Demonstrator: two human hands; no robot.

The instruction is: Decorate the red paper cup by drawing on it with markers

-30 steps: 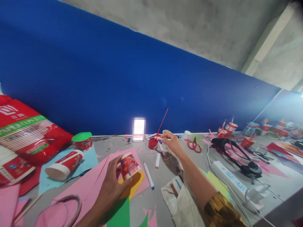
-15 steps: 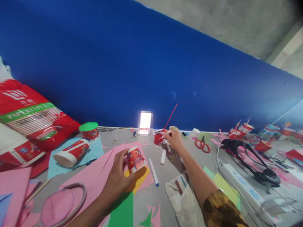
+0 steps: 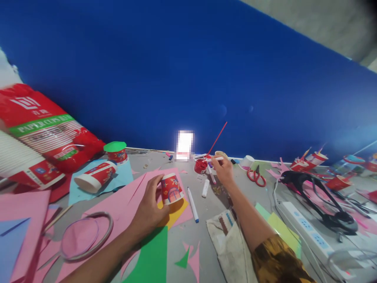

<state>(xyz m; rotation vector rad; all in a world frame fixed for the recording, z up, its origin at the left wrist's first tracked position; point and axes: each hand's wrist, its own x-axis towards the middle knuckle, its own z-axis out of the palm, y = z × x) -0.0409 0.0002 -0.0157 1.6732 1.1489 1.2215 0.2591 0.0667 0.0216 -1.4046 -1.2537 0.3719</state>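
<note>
My left hand [image 3: 151, 204] is wrapped round a red printed paper cup [image 3: 171, 189], tilted above pink and yellow paper. My right hand [image 3: 224, 169] pinches a white marker [image 3: 215, 159] beside a small red cup [image 3: 200, 166], from which a thin red stick [image 3: 217, 137] rises. Between the hands lie a white marker with a blue end [image 3: 193, 205] and a short white tube [image 3: 205, 188]. Green paper [image 3: 151, 255] lies below my left hand, and a beige cloth [image 3: 228, 245] is beside my right forearm.
A red bag of paper cups [image 3: 44, 125] leans at the left, near a cup lying on its side [image 3: 96, 177]. Red scissors [image 3: 257, 177], a black headset [image 3: 321, 196] and a white power strip [image 3: 306, 226] are at the right. A blue wall [image 3: 153, 78] stands behind the table.
The view has shifted, so most things sit slightly higher and further right. My right hand has drawn the marker back a little from the small red cup. My left hand keeps its hold.
</note>
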